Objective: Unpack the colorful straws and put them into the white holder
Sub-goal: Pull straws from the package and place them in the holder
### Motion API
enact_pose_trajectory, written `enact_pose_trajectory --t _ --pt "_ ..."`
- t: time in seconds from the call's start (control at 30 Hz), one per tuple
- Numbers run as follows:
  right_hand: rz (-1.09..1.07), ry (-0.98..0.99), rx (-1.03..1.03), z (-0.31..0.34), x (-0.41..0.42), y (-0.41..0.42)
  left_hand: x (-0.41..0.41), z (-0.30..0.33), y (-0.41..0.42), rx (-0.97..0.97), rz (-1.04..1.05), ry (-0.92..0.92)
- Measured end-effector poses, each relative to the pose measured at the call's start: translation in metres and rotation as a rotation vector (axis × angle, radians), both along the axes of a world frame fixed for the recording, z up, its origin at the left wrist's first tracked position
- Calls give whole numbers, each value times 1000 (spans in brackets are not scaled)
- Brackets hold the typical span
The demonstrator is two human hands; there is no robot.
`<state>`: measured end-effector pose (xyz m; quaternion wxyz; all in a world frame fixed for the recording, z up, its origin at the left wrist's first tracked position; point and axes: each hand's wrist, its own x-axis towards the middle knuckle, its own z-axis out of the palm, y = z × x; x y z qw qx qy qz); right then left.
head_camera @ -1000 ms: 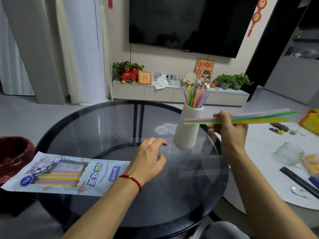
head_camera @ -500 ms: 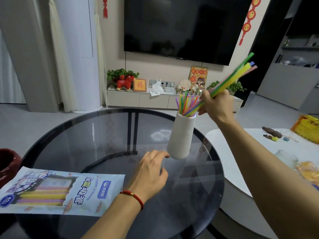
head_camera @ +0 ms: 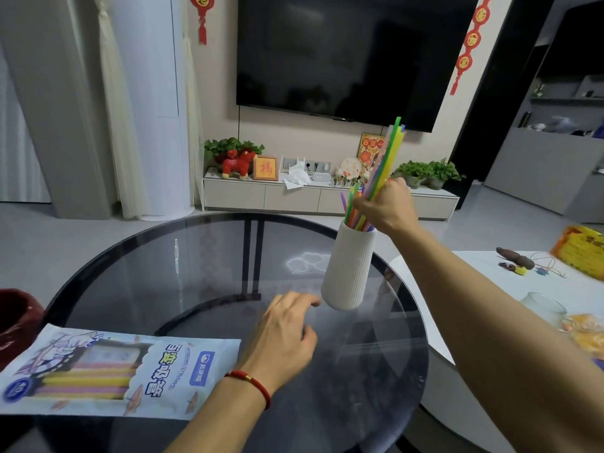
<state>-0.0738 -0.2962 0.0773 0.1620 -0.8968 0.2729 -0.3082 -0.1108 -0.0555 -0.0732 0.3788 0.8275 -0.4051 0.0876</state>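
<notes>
A white ribbed holder [head_camera: 351, 268] stands upright on the round dark glass table [head_camera: 202, 276], with several colorful straws sticking out of its mouth. My right hand [head_camera: 385, 206] is just above the holder's rim, shut on a bundle of colorful straws [head_camera: 387, 155] that stands almost upright, lower ends in the holder's mouth. My left hand [head_camera: 284, 335] rests flat on the glass near the holder's base, fingers apart, holding nothing. The straw package [head_camera: 121, 374], with straws still inside, lies at the table's front left.
A lower white table [head_camera: 474, 289] adjoins on the right, holding a glass cup [head_camera: 544, 307], a yellow packet [head_camera: 580, 251] and small items. A dark red bin [head_camera: 16, 322] sits at the far left. A TV cabinet with plants runs along the back wall.
My right hand has swung the straw bundle from level to nearly upright and lowered its ends into the holder's mouth. My left hand stayed on the glass.
</notes>
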Motion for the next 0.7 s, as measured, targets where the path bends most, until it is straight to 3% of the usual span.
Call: enact_pose_trajectory --t 0.23,0.4,0.57,0.7 --pt "107 -286 98 8 -2 1 4 -1 3 -4 8 4" --pt "276 -471 -9 13 -3 6 5 0 4 -6 13 9" --pt "254 -473 -154 12 -3 4 5 0 6 2 19 5" --pt "273 -299 -239 12 -3 0 7 0 7 2 17 0"
